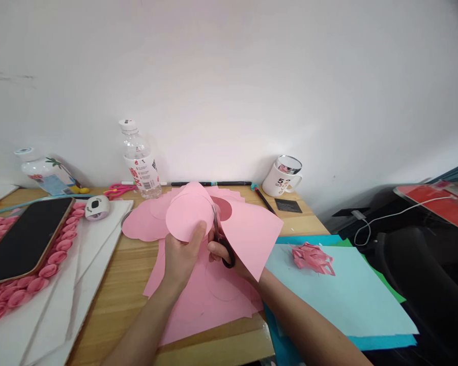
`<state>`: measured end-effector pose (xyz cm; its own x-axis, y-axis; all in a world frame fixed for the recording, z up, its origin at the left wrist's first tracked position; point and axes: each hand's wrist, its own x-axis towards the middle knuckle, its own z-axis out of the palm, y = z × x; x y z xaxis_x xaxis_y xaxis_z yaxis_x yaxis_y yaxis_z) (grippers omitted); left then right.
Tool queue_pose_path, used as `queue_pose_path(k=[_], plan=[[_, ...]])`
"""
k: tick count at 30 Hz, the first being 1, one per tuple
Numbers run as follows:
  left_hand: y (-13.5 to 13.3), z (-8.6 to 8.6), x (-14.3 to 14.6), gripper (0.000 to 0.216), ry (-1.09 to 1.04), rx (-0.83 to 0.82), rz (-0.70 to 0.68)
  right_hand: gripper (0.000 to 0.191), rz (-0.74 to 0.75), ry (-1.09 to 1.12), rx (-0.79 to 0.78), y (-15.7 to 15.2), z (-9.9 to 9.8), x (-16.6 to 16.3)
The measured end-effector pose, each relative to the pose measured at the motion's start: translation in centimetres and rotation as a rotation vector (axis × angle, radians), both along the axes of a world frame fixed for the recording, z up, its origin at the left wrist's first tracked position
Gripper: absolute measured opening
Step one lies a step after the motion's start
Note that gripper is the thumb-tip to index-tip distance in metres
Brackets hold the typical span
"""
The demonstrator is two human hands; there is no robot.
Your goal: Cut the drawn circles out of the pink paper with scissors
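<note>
My left hand (185, 251) pinches a sheet of pink paper (188, 211) whose near part has a rounded outline, thumb on top. Black-handled scissors (229, 255) are in my right hand (219, 248), their blades at the paper beside the rounded part. To the right of the blades, a wide flap of the same pink paper (252, 234) hangs over my right wrist. Below both hands lies a stack of pink sheets (206, 320), with a faint drawn curve on the top one. Rounded pink paper pieces (143, 221) lie to the left.
A clear bottle (143, 168) and a white mug (280, 178) stand by the wall. At left, a phone (28, 239) lies on pink paper rolls. Blue sheets (347, 300) with a crumpled pink bundle (313, 257) are at right.
</note>
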<state>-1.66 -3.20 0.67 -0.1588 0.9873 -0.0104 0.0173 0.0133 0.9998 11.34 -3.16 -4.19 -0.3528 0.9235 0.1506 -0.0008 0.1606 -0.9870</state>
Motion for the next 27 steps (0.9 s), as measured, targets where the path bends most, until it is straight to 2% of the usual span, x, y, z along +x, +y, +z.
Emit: queue_pose_path(k=[9,15,22,27], plan=[[0.2,-0.2,-0.1,0.026,0.015,0.023,0.075,0.019,0.024,0.019,0.02,0.1,0.2,0.0],[0.2,-0.3,-0.1,0.029,0.006,-0.002,0.075,0.022,0.025,-0.019,0.03,0.2,0.6,-0.1],[0.5,-1.5,-0.7,0.033,0.045,0.072,0.075,0.02,-0.001,-0.059,-0.062,0.0,0.6,-0.4],[0.2,-1.0,-0.2,0.028,0.004,0.043,0.043,0.023,-0.025,-0.107,-0.05,-0.2,1.3,-1.1]])
